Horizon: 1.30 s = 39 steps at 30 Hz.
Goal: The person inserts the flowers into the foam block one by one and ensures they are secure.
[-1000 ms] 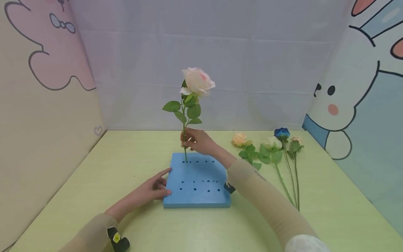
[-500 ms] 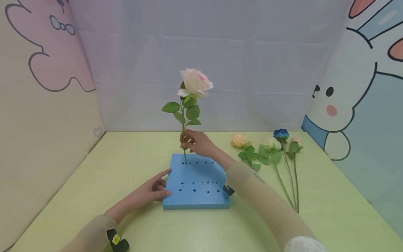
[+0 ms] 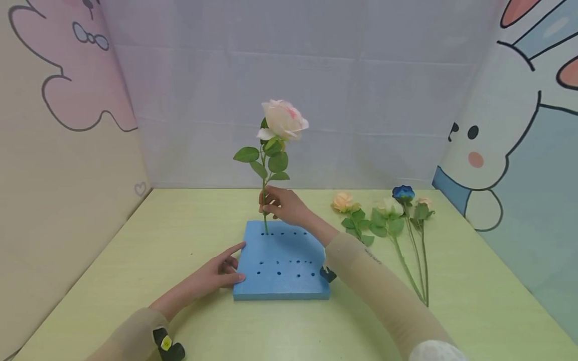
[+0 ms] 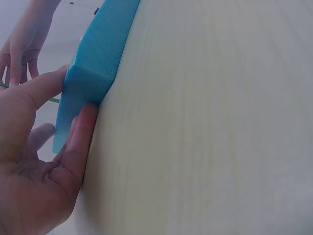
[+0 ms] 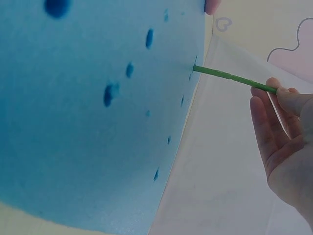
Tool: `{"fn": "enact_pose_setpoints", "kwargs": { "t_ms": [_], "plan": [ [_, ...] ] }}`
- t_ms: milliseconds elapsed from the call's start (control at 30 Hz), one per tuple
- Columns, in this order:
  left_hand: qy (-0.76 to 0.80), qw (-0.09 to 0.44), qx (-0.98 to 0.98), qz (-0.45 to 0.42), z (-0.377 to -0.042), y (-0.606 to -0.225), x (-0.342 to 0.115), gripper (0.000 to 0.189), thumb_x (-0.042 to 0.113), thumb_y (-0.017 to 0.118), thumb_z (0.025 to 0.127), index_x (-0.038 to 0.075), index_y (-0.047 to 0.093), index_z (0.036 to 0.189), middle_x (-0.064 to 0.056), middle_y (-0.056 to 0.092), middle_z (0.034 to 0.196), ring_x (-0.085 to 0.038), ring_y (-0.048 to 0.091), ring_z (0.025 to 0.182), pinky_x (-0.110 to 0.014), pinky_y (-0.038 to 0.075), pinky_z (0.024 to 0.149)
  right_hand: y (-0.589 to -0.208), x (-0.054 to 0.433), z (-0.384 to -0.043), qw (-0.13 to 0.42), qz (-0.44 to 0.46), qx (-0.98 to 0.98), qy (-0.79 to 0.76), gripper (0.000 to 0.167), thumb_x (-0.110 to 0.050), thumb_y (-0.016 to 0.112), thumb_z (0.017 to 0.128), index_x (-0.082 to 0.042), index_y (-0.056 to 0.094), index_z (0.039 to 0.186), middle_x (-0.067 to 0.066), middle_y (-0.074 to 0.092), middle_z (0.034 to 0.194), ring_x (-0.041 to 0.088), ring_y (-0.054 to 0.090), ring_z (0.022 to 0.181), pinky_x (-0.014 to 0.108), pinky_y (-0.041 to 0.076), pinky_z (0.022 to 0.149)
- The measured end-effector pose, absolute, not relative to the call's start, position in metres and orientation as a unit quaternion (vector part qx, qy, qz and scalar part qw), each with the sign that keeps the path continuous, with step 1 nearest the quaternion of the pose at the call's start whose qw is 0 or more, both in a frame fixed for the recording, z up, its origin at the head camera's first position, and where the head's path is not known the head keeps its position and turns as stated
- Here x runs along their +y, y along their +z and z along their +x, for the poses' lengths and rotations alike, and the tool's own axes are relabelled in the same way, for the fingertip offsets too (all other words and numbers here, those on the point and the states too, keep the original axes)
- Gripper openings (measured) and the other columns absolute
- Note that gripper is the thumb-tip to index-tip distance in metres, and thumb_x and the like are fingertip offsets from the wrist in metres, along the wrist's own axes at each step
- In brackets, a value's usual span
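Observation:
My right hand (image 3: 289,204) pinches the green stem (image 5: 230,77) of a pale pink rose (image 3: 284,120) between thumb and fingertips. The rose stands almost upright, its leaves above the hand. Its stem's lower end meets the blue foam board (image 3: 282,248) in the back row of holes. At the board's left side my left hand (image 3: 214,271) rests with thumb and index finger spread along the edge. In the left wrist view, the thumb touches the upper edge, and the other fingers lie fairly straight against the side face (image 4: 85,88), close to the tabletop.
Several flowers lie on the right of the table (image 3: 180,230): a peach rose (image 3: 344,201), a cream rose (image 3: 390,206), a blue rose (image 3: 404,192) and a pale pink one (image 3: 424,202). Walls with cartoon prints enclose the table at the back and sides.
The rose head sways slightly left, then back right. Both hands and the board keep their places; the stem's end stays at the same back-row spot.

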<state>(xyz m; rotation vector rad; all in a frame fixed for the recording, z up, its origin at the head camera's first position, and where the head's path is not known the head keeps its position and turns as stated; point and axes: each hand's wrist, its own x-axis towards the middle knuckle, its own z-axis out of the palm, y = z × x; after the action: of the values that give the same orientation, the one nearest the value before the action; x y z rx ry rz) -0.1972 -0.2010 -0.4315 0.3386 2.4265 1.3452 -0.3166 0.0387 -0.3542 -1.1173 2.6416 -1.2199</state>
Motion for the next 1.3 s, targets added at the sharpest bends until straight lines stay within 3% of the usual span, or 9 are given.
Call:
{"fn": "enact_pose_setpoints", "kwargs": {
  "t_ms": [200,400,667,800,967,1300],
  "plan": [
    [0.479,0.174,0.852,0.119,-0.199,-0.434,-0.203,0.084,0.035,0.073,0.089,0.023,0.025,0.157,-0.014,0.051,0.121,-0.021,0.056,0.102,-0.03,0.051,0.078,-0.352,0.038,-0.313,0.022,-0.347,0.846,-0.404,0.011,-0.01,0.06,0.098,-0.009,0.06,0.108,0.01,0.073,0.104,0.03,0.072,0.096,0.029,0.062,0.069],
    [0.476,0.172,0.854,0.124,-0.199,-0.435,-0.202,0.084,0.036,0.073,0.089,0.022,0.026,0.157,-0.014,0.051,0.12,-0.021,0.056,0.101,-0.03,0.052,0.076,-0.354,0.04,-0.31,0.025,-0.318,0.847,-0.425,0.026,-0.012,0.061,0.098,-0.013,0.06,0.124,0.006,0.073,0.114,0.019,0.072,0.099,0.027,0.062,0.075],
    [0.471,0.167,0.859,0.11,-0.2,-0.435,-0.2,0.085,0.036,0.074,0.088,0.023,0.027,0.157,-0.013,0.052,0.119,-0.02,0.058,0.101,-0.03,0.05,0.079,-0.353,0.05,-0.301,0.022,-0.326,0.848,-0.417,0.047,-0.016,0.063,0.097,-0.012,0.05,0.142,0.009,0.064,0.135,0.024,0.062,0.125,0.035,0.055,0.1],
    [0.471,0.166,0.86,0.106,-0.2,-0.436,-0.2,0.085,0.035,0.075,0.087,0.023,0.027,0.157,-0.012,0.053,0.118,-0.019,0.058,0.1,-0.03,0.05,0.078,-0.351,0.057,-0.294,0.046,-0.32,0.85,-0.416,0.056,-0.02,0.064,0.097,-0.012,0.043,0.148,0.011,0.056,0.144,0.027,0.055,0.133,0.038,0.052,0.105],
    [0.473,0.165,0.859,0.109,-0.2,-0.437,-0.2,0.084,0.035,0.074,0.088,0.024,0.027,0.157,-0.012,0.053,0.119,-0.02,0.057,0.1,-0.03,0.05,0.079,-0.352,0.067,-0.285,0.066,-0.32,0.848,-0.418,0.062,-0.022,0.065,0.096,-0.012,0.038,0.151,0.011,0.05,0.15,0.028,0.048,0.139,0.043,0.048,0.11],
    [0.465,0.162,0.862,0.119,-0.199,-0.431,-0.2,0.084,0.034,0.075,0.087,0.023,0.029,0.156,-0.013,0.053,0.119,-0.02,0.057,0.101,-0.031,0.048,0.08,-0.353,0.092,-0.274,0.033,-0.331,0.853,-0.401,0.063,-0.027,0.063,0.098,-0.016,0.034,0.153,0.008,0.043,0.155,0.027,0.045,0.142,0.044,0.045,0.112]
  ]
}}
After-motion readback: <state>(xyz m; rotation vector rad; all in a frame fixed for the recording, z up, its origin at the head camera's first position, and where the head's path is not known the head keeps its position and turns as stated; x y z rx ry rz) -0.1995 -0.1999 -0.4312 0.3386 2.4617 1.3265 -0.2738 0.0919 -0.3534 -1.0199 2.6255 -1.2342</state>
